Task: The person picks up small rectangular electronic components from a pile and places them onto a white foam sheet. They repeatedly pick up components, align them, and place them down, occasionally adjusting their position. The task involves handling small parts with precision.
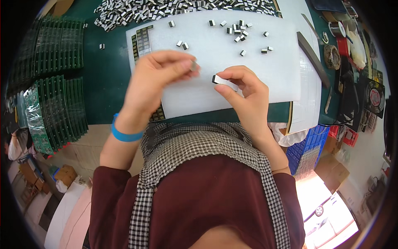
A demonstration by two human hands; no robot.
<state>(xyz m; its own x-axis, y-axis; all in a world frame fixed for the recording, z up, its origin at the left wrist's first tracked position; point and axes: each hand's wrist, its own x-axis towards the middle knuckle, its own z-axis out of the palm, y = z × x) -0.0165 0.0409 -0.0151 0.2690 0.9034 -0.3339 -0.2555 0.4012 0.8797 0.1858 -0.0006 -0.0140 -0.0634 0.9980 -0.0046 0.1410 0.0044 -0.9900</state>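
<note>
Over a white foam sheet (199, 45), my right hand (248, 85) pinches a white bar with a black end (227, 82) between thumb and fingers. The bar's other end is hidden by the fingers. To its left, my left hand (161, 74), above a blue wristband, is closed in a pinch and smeared by motion. Something small and greyish (193, 65) shows at its fingertips, too blurred to name. Several small black-and-white blocks (236, 27) lie loose on the foam beyond the hands. A dark panel with gold markings (143, 40) sits along the foam's left edge.
A large heap of similar blocks (166, 10) spreads along the far side of the green table (103, 103). Green circuit boards (54, 108) stand in rows at the left. A dark grey bar (313, 58), a solder spool (336, 29) and a tape roll (331, 57) are at the right.
</note>
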